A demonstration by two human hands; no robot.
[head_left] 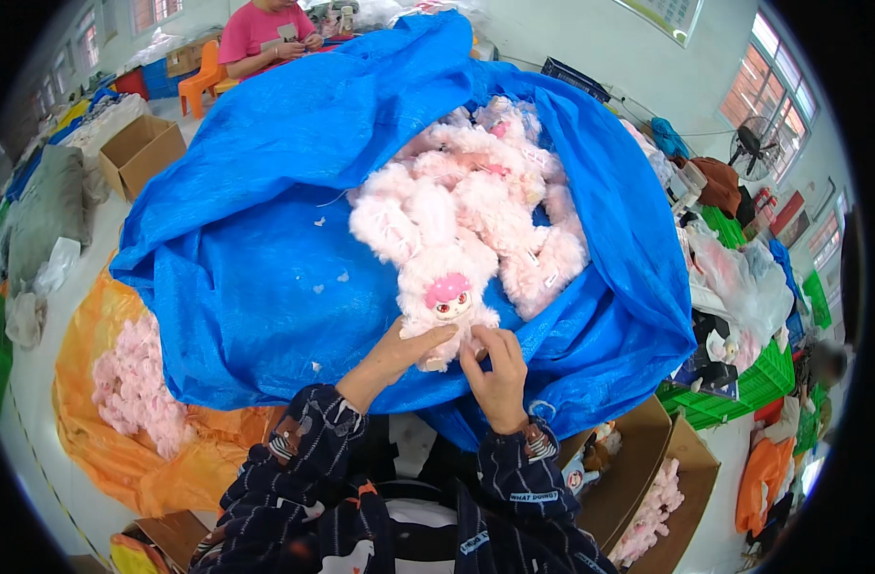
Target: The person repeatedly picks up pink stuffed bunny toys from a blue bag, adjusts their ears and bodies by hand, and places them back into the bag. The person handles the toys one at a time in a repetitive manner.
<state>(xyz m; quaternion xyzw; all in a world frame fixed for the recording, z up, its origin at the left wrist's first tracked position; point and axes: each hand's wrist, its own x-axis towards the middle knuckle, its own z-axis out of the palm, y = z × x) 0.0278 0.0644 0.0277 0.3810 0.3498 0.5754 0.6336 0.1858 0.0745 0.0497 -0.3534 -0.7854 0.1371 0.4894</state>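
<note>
A pale pink plush toy point(437, 266) with long fluffy ears, a darker pink tuft and red eyes faces up in front of me. My left hand point(399, 346) grips its body from the left, the thumb lying across its front. At the toy's lower right side, my right hand point(497, 371) has its thumb and fingertips drawn together against the fur. Whether it pinches fur or some small part there, I cannot make out. Just beyond, more pink plush toys point(495, 177) lie heaped on a large blue tarp sheet point(256, 277).
An orange sheet point(93, 421) at lower left holds a pile of pink plush pieces point(143, 387). Cardboard boxes point(638, 459) with plush items stand by my right arm. Green crates point(743, 387) are at right. Across the tarp sits a person in a pink shirt point(256, 38).
</note>
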